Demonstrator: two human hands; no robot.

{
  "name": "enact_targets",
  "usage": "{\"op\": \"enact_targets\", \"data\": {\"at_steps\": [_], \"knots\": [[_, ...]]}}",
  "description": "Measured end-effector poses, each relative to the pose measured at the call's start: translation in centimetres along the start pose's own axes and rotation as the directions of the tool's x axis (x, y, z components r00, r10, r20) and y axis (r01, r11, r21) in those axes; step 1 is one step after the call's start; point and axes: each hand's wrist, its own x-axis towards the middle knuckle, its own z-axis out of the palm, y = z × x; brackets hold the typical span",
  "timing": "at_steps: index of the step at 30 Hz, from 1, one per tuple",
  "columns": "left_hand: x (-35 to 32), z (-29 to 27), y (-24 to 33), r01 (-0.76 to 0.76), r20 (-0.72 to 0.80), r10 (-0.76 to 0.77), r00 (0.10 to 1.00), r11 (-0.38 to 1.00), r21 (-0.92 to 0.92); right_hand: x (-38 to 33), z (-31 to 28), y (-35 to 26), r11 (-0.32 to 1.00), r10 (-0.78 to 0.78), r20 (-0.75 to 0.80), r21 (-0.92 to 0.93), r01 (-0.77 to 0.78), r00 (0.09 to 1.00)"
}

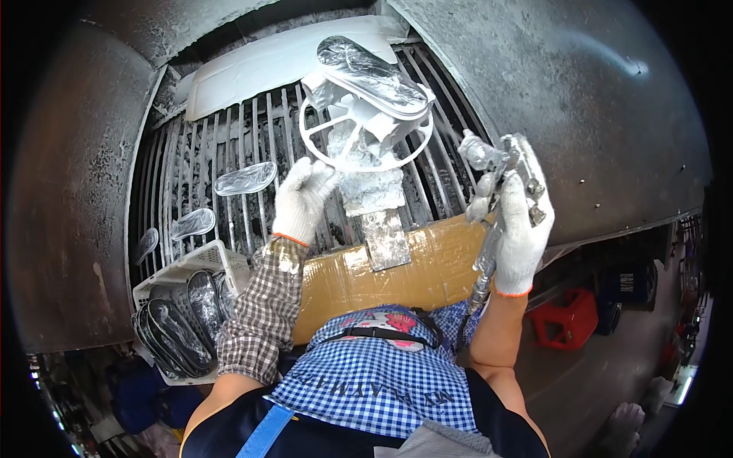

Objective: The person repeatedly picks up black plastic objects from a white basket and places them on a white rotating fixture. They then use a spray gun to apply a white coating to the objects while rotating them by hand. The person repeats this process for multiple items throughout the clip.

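Spray gun [489, 156], pretty well caked in grey, is being held in the gloved right hand [521, 229], with the fingers wrapped around it, near the right edge of the slatted grate [252, 137]. The gloved left hand [303, 197] is placed at the near side of a white spoked wheel [385, 166], fingers curled in close by the rim; whether it's actually clamped on that rim can't be told from here. A glossy, film-covered sole-shaped piece [370, 76] is carried on top of the wheel, toward the grate's far edge. Three smaller shiny pieces [246, 179] are laid out along the left edge, and some dark wrapped ones [179, 336] are packed into a white basket [179, 267] at the near left corner. The near edge is covered by a brown taped board [336, 286].
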Motion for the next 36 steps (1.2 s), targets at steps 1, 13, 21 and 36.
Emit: {"op": "enact_targets", "data": {"at_steps": [1, 13, 21, 36], "knots": [[-0.3, 0.1, -0.8, 0.02, -0.041, -0.019, 0.999, 1.0, 0.017, 0.1, -0.1, 0.0, 1.0, -0.019, -0.009, -0.012, 0.019, 1.0], [-3.0, 4.3, -5.3, 0.201, 0.06, -0.201, 0.978, 0.979, 0.007, 0.1, -0.2, -0.3, 0.999, 0.037, 0.097, -0.021, -0.035, 0.995], [-2.7, 4.0, -2.7, 0.121, 0.04, -0.122, 0.992, 0.992, 0.039, 0.9, 0.5, 0.1, 0.999, 0.0, 0.047, -0.037, 0.002, 0.999], [-0.2, 2.3, 1.6, 0.073, 0.09, -0.082, 0.993, 0.992, 0.106, 2.4, 2.6, 2.9, 0.987, 0.074, 0.15, 0.132, -0.094, 0.986]]}}
